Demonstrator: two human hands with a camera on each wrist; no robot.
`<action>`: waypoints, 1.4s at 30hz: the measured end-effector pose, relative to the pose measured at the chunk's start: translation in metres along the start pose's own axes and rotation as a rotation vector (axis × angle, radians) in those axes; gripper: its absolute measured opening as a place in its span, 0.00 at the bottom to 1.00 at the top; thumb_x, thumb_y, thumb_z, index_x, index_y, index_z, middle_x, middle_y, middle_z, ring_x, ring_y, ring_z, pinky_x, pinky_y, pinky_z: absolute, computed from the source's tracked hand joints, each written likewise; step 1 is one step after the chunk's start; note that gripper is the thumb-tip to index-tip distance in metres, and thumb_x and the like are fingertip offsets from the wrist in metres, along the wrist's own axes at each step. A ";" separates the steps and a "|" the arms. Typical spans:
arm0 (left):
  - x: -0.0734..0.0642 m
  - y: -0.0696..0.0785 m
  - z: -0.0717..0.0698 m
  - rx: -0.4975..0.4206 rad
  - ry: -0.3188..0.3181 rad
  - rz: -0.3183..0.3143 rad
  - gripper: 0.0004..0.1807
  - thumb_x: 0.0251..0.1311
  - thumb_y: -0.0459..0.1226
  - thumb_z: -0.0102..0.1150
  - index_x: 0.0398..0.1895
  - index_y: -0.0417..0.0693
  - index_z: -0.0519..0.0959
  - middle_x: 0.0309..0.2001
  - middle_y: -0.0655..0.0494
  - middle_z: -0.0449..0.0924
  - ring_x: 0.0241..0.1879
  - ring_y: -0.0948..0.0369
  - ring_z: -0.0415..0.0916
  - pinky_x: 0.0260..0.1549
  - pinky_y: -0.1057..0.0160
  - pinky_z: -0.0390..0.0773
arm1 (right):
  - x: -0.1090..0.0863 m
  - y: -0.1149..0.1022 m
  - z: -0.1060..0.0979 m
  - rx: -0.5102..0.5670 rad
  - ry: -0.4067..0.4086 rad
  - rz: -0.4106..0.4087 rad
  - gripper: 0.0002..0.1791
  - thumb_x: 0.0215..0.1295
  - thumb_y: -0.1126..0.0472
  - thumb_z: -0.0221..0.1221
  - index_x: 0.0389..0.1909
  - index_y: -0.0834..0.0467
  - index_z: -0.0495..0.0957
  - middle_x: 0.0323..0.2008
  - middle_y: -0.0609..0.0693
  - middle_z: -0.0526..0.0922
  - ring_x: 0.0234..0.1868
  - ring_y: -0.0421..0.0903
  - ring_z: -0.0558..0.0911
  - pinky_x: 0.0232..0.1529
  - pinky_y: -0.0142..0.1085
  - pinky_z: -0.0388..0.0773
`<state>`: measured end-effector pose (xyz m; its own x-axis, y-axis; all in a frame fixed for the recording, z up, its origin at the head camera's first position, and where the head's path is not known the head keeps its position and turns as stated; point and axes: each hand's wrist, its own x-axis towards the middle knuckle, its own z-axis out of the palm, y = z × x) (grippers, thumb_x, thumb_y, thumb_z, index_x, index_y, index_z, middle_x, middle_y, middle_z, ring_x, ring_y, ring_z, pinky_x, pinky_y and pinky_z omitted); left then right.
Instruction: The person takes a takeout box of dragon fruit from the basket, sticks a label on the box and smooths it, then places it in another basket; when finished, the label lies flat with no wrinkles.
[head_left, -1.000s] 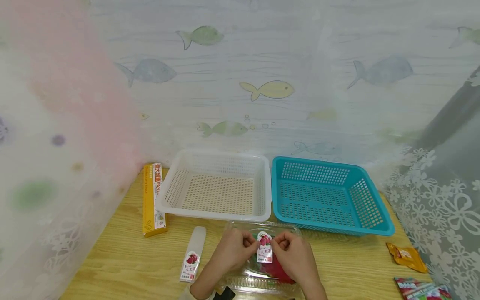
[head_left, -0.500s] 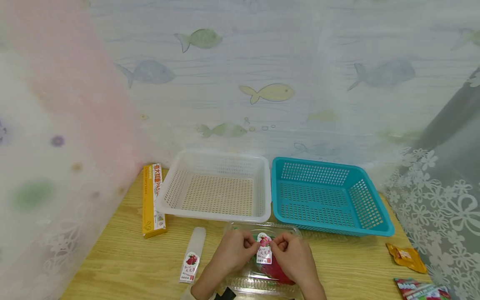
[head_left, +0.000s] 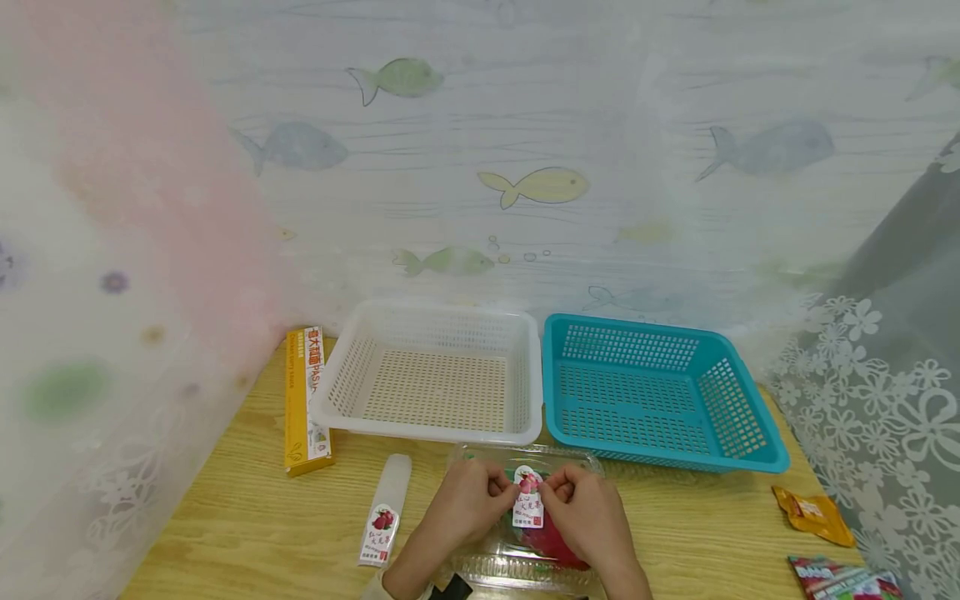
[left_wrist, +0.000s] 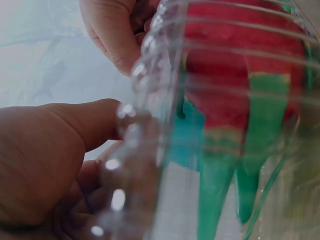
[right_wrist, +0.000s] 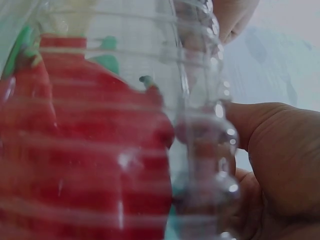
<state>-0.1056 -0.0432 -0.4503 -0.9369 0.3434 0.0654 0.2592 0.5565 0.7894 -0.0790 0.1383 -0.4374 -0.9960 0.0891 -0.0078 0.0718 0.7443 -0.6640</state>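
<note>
A white fruit label (head_left: 528,507) with a pink dragon fruit picture and red and black lettering lies over the lid of a clear plastic box (head_left: 510,572). My left hand (head_left: 469,502) pinches its left edge between thumb and bent fingers. On the opposite edge, my right hand (head_left: 594,510) does the same. Inside the box is a red dragon fruit (head_left: 553,543) with green leaf tips, partly covered by the label and right hand. Both wrist views show this red fruit (left_wrist: 220,95) through the ribbed wall, each thumb near the bumpy rim (right_wrist: 222,120).
A second label on a pale strip (head_left: 386,510) lies left of the left forearm. Behind the box stand a white basket (head_left: 427,432) and a blue basket (head_left: 675,457). A yellow pasta box (head_left: 306,408) is far left; an orange packet (head_left: 813,515) and a striped packet (head_left: 843,578) lie right.
</note>
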 end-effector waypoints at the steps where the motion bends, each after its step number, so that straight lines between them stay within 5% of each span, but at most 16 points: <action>1: 0.000 0.000 0.000 0.000 0.000 0.002 0.10 0.61 0.35 0.66 0.21 0.45 0.85 0.19 0.60 0.83 0.18 0.77 0.69 0.20 0.74 0.73 | 0.000 0.000 0.000 -0.002 0.001 0.000 0.08 0.61 0.57 0.68 0.24 0.50 0.81 0.16 0.39 0.74 0.22 0.36 0.69 0.26 0.30 0.66; 42: 0.003 -0.002 0.005 0.131 0.022 0.027 0.13 0.59 0.37 0.69 0.17 0.49 0.82 0.17 0.64 0.81 0.17 0.77 0.68 0.21 0.75 0.71 | 0.002 -0.002 0.005 -0.068 0.024 -0.003 0.10 0.58 0.57 0.70 0.23 0.51 0.80 0.16 0.40 0.74 0.22 0.38 0.70 0.27 0.33 0.67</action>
<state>-0.1072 -0.0397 -0.4541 -0.9337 0.3437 0.1001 0.3114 0.6418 0.7008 -0.0810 0.1338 -0.4393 -0.9947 0.1019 0.0128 0.0728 0.7880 -0.6113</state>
